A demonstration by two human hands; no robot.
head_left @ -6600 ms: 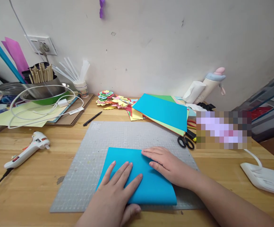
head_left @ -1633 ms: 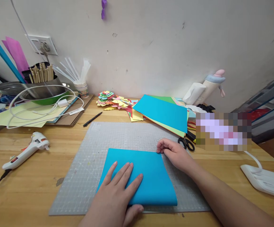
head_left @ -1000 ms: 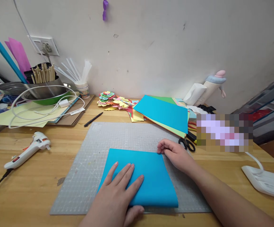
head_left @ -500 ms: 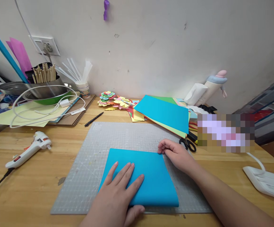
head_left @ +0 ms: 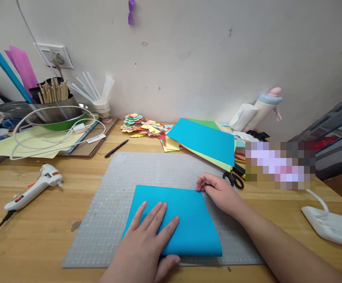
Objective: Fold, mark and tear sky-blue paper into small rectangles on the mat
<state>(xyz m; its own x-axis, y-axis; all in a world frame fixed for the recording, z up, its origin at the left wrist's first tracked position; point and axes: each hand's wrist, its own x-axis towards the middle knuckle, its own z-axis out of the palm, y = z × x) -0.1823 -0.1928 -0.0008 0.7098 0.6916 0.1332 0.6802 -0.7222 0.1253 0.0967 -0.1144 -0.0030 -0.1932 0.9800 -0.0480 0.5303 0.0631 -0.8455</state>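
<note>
The blue paper (head_left: 188,220) lies under and between the two hands, flat over most of its face, plain and evenly bright, its near edge turned over in a soft, rounded bend that bulges a little and darkens along the bottom; its far edge runs almost straight. Left to right, a white glue gun (head_left: 35,188) rests on the wooden table (head_left: 26,243), well apart from the left hand, and a black pen (head_left: 116,148) lies beyond that hand and slightly to its left. The left hand (head_left: 147,243) is spread palm down, fingers apart on the paper, gripping nothing and covering part of the left side, its thumb by the near bend. Around and beneath the paper spreads a grey gridded cutting mat (head_left: 94,228). Beyond the right hand is a stack of coloured sheets (head_left: 203,141), blue on top. The right hand (head_left: 219,192) has its fingers curled at the paper's far right corner; whether they pinch it, I cannot tell. Just right of those fingers are black scissor handles (head_left: 232,180).
</note>
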